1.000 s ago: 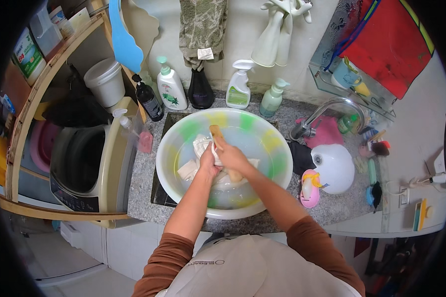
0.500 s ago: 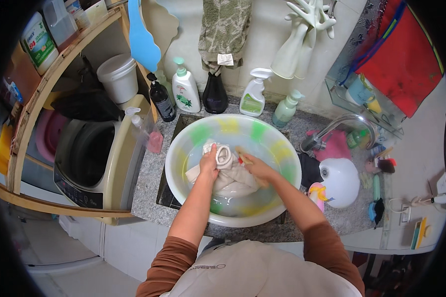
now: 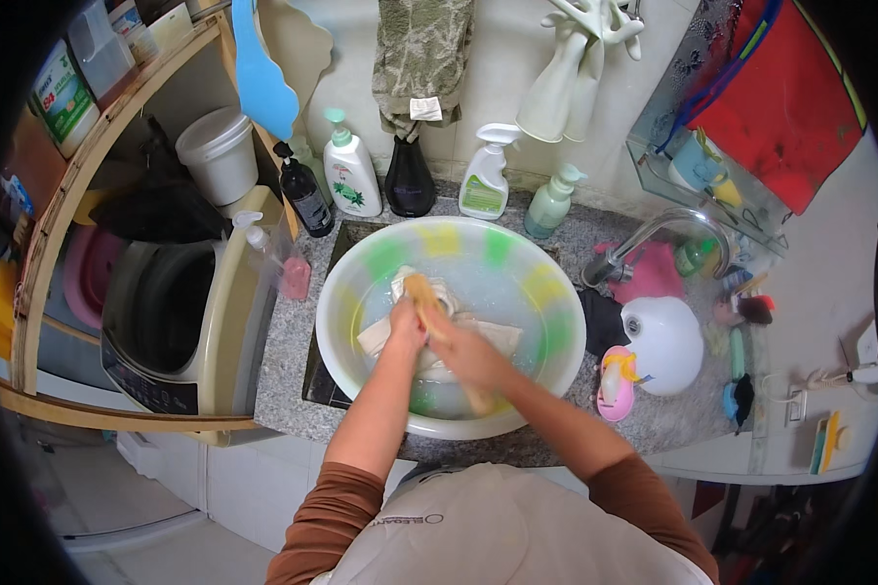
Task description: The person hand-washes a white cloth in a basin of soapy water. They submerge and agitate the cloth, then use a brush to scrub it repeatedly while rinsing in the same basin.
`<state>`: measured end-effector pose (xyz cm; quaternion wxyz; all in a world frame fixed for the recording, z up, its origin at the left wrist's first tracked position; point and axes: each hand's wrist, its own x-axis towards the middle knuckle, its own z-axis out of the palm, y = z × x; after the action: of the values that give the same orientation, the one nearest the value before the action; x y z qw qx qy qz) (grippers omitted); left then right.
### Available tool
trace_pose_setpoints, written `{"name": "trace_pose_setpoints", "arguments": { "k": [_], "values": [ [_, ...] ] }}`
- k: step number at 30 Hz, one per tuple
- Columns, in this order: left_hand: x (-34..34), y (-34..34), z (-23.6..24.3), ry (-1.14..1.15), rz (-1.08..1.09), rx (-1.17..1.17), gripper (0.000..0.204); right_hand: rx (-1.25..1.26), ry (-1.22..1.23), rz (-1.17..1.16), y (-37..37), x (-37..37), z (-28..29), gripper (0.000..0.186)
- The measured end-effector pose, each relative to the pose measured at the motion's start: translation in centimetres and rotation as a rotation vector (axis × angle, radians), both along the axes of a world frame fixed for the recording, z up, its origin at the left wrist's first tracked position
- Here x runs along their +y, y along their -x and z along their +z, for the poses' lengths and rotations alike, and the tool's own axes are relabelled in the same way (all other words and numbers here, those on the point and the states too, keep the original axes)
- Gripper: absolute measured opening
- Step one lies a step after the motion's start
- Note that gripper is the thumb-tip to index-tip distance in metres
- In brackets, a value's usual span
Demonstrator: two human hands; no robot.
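A white basin (image 3: pixel 574 341) patterned in green and yellow holds water and a soaked off-white cloth (image 3: pixel 496 336), possibly a garment. My left hand (image 3: pixel 406 326) is closed on a bunched part of the cloth left of the basin's middle. My right hand (image 3: pixel 466 353), blurred by motion, grips a wooden brush (image 3: pixel 423 297). The brush slants across the bunched cloth, its far end beside my left fingers and its near end pointing toward me. Its bristles are hidden. Part of the cloth lies spread in the water under my right hand.
Several bottles, including a white spray bottle (image 3: pixel 485 174), line the wall behind the basin. At right are the faucet (image 3: pixel 654 249), a white rounded bowl-like object (image 3: pixel 668 341) and a pink dish (image 3: pixel 615 402). An open-topped washing machine (image 3: pixel 234 331) stands at left.
My right hand has moved left with the brush, from the cloth's right side onto the bunched part by my left hand. The whole view has shifted slightly.
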<state>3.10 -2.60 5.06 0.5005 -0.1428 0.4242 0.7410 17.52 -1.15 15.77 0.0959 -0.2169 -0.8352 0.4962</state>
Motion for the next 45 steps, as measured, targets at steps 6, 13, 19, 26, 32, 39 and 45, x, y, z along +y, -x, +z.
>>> {"name": "trace_pose_setpoints", "arguments": {
  "k": [6,13,19,26,32,39,45],
  "values": [
    [0.6,-1.6,3.5,-0.001,-0.15,0.033,0.038,-0.241,-0.004,-0.184,2.4,5.5,-2.8,0.055],
    [-1.4,0.8,1.2,-0.092,-0.253,0.164,0.012,-0.648,-0.243,-0.223,0.1,9.9,-6.2,0.054],
    [0.1,-0.1,0.7,0.046,-0.224,0.166,0.034,-0.391,0.269,-0.173,-2.6,12.3,-13.0,0.057],
    [0.6,0.4,-2.8,-0.018,-0.029,0.034,0.033,-0.065,0.117,-0.049,-3.9,-1.1,-0.9,0.053],
    [0.4,-1.8,2.7,0.136,0.051,0.008,0.045,-0.317,-0.003,-0.283,2.8,1.9,0.0,0.052],
    [-0.2,0.1,-2.5,-0.126,-0.012,-0.085,0.036,-0.001,0.143,-0.106,-0.2,-0.6,-1.9,0.053],
    [-0.2,-0.3,1.9,-0.12,-0.119,-0.019,0.031,-0.359,-0.058,-0.205,3.1,9.0,-5.7,0.05]
  ]
}}
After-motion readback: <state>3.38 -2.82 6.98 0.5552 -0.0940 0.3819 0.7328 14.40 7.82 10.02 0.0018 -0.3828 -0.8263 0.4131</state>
